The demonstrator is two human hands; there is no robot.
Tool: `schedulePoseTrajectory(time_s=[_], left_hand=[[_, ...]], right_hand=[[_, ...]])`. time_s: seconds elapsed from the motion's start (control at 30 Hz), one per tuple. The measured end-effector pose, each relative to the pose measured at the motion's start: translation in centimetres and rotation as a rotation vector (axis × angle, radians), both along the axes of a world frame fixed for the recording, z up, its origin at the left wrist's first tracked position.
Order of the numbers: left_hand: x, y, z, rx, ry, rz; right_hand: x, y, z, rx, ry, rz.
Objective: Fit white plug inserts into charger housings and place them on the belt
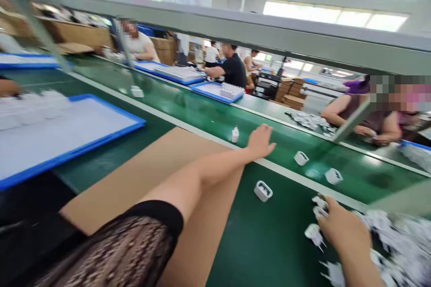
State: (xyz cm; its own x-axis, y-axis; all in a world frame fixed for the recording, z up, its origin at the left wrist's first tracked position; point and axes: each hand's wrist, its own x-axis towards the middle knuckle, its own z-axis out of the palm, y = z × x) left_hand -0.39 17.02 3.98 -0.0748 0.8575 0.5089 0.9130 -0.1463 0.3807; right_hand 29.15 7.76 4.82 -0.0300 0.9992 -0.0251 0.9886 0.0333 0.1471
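Note:
Over the green conveyor belt, my left hand (pixel 261 141) reaches out with fingers extended and thumb apart, holding nothing I can see. Just left of it, a small white charger piece (pixel 235 134) stands upright on the belt. My right hand (pixel 346 228) is lower right, fingers curled around a white plug piece (pixel 319 205) with metal parts. Close by lies another white plug piece (pixel 314 234) with prongs, and a heap of them (pixel 397 237) spreads to the right. A white oval housing (pixel 263 191), its hollow end showing, rests on the green tabletop between my hands.
Two white housings (pixel 301 158) (pixel 333 176) sit on the belt at right, another white piece (pixel 137 91) farther left. Brown cardboard (pixel 161 157) lies under my left arm. A blue-rimmed tray (pixel 111 112) is at left. A metal beam (pixel 215 22) crosses overhead. Several people work opposite.

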Motion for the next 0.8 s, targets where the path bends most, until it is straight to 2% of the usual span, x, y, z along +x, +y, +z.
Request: schedulePoseTrajectory(time_s=[0.07,0.17,0.27,0.37,0.5,0.6,0.73,0.8], left_hand=[[1.5,1.8,0.4,-0.042,0.159,-0.171],[4.1,5.4,0.4,-0.248,0.337,-0.339],[6.2,7.8,0.1,-0.48,0.335,-0.433],[6.8,8.5,-0.4,-0.563,0.272,-0.45],[6.0,7.8,-0.3,-0.496,0.186,-0.409],[5.3,6.5,0.5,-0.467,0.116,-0.371],[4.6,4.0,2.2,-0.393,0.008,-0.313],[4.4,1.8,2.9,-0.32,-0.057,-0.294]], right_hand=[[0.5,0.9,-0.7,-0.034,0.024,-0.002],[0.9,1.6,-1.7,-0.009,0.05,0.061],[0.6,1.0,-2.3,0.1,-0.005,0.121],[0.0,0.2,-2.6,0.187,-0.021,0.163],[-0.4,-0.2,-2.6,0.241,-0.002,0.247],[-0.3,0.2,-2.6,0.172,0.085,0.276],[-0.9,0.5,-2.4,0.109,0.386,0.278],[-1.4,0.1,-2.0,0.127,0.556,0.292]])
